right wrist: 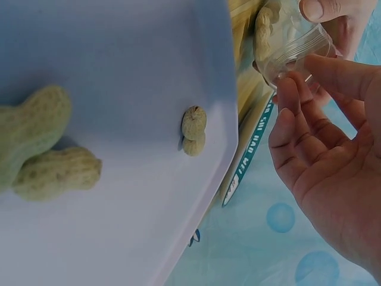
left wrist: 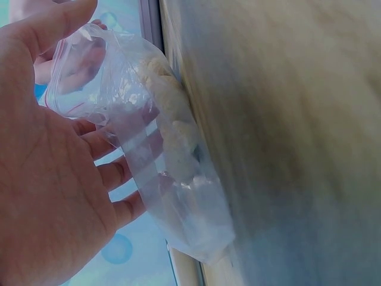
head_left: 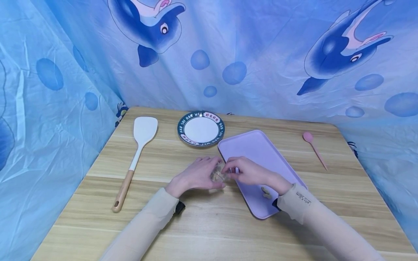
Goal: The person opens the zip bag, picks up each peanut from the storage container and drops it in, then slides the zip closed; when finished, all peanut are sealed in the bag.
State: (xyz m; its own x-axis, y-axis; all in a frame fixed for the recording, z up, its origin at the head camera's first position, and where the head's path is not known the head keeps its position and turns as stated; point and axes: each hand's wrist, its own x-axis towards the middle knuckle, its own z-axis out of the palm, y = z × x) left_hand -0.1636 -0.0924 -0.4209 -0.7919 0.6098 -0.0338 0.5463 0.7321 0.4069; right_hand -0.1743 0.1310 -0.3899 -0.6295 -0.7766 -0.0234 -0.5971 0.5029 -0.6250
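A clear zip bag (head_left: pixel 218 174) with peanuts inside lies over the table beside the tray's left edge. My left hand (head_left: pixel 202 174) holds it from the left, thumb near the mouth and fingers behind the plastic (left wrist: pixel 196 220). From the other side my right hand (head_left: pixel 246 171) pinches the bag's mouth between thumb and index finger, as the right wrist view shows. Below the right wrist is the lilac tray (head_left: pixel 258 145), with loose peanuts (right wrist: pixel 56 173) together near one end and a single peanut (right wrist: pixel 193 128) closer to its edge.
A round plate (head_left: pixel 200 130) with a dark green patterned rim stands behind the hands. To the left lies a white spatula (head_left: pixel 143 130) with a wooden handle. A small pink spoon (head_left: pixel 315 148) lies on the right. A blue dolphin-print curtain (head_left: pixel 254 47) hangs behind the table.
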